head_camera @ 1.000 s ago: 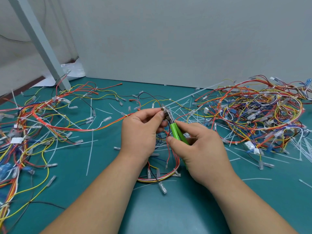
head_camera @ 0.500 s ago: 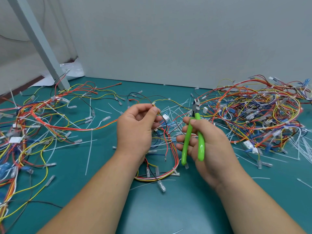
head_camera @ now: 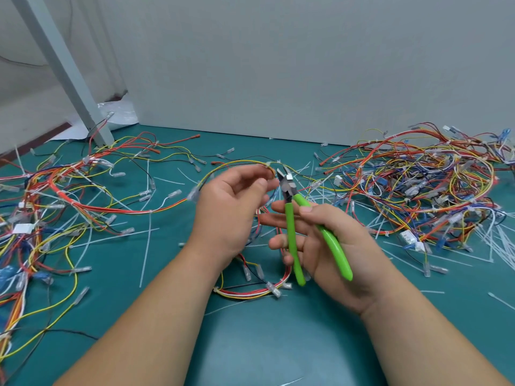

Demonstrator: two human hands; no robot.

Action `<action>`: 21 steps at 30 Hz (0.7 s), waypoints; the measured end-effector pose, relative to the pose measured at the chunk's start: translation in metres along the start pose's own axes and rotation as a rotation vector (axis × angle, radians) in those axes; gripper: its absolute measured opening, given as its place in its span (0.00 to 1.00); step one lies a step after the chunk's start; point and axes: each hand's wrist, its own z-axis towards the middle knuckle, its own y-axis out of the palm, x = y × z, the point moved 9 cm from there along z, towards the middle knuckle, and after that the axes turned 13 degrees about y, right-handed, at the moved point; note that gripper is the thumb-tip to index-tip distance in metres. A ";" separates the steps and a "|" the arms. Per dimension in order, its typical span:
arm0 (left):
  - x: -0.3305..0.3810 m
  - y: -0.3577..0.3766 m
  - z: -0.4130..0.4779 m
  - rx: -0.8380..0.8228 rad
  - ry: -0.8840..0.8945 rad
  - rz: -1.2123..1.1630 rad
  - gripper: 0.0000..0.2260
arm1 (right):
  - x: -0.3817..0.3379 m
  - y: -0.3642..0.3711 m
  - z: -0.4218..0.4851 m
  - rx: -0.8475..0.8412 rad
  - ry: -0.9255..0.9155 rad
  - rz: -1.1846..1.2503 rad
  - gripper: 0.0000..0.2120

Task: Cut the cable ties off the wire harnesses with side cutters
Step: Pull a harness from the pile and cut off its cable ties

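1. Right hand holds the green side cutters with its thumb and fingers. The handles are spread and the blades are apart.
2. Left hand pinches the wire harness up off the table.
3. A second ago the cutters were squeezed shut on the wires. Now they sit open beside a small white cable tie, so one tie is probably cut and this one comes next.
4. The harness is a loop of thin red and yellow wires.
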 end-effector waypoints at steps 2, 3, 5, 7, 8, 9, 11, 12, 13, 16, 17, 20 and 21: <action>0.001 0.006 -0.003 -0.072 0.002 0.045 0.11 | 0.000 0.002 0.000 -0.007 -0.004 -0.007 0.19; 0.002 0.007 -0.003 -0.102 0.013 0.086 0.13 | 0.000 0.001 0.000 -0.006 -0.002 0.008 0.19; 0.002 0.007 -0.004 -0.159 0.040 0.211 0.17 | 0.001 0.000 0.000 -0.007 0.014 0.056 0.20; 0.004 0.007 -0.005 -0.223 0.089 0.400 0.19 | 0.000 0.000 0.000 -0.032 0.028 0.101 0.22; 0.008 0.006 -0.006 -0.249 0.132 0.513 0.20 | -0.001 0.002 0.000 -0.051 0.029 0.125 0.23; 0.013 0.006 -0.007 -0.272 0.180 0.623 0.21 | -0.003 0.003 -0.001 -0.069 0.024 0.152 0.23; 0.019 0.008 -0.008 -0.336 0.265 0.879 0.21 | -0.008 0.001 -0.002 -0.081 -0.013 0.216 0.24; 0.019 0.008 -0.008 -0.370 0.277 1.046 0.19 | -0.012 -0.002 -0.002 -0.071 -0.041 0.249 0.25; 0.018 0.004 -0.006 -0.381 0.256 1.213 0.16 | -0.015 -0.006 -0.003 -0.053 -0.069 0.276 0.27; 0.019 -0.020 -0.001 -0.253 0.139 1.421 0.14 | -0.022 -0.016 -0.004 0.006 -0.135 0.308 0.28; 0.020 -0.027 0.000 -0.215 0.124 1.434 0.16 | -0.022 -0.018 -0.005 0.023 -0.147 0.309 0.27; 0.005 -0.040 -0.002 -0.295 -0.021 1.479 0.20 | -0.022 -0.024 -0.005 0.067 -0.160 0.311 0.25; -0.003 -0.041 -0.004 -0.341 -0.090 1.461 0.19 | -0.023 -0.026 -0.004 0.082 -0.164 0.307 0.25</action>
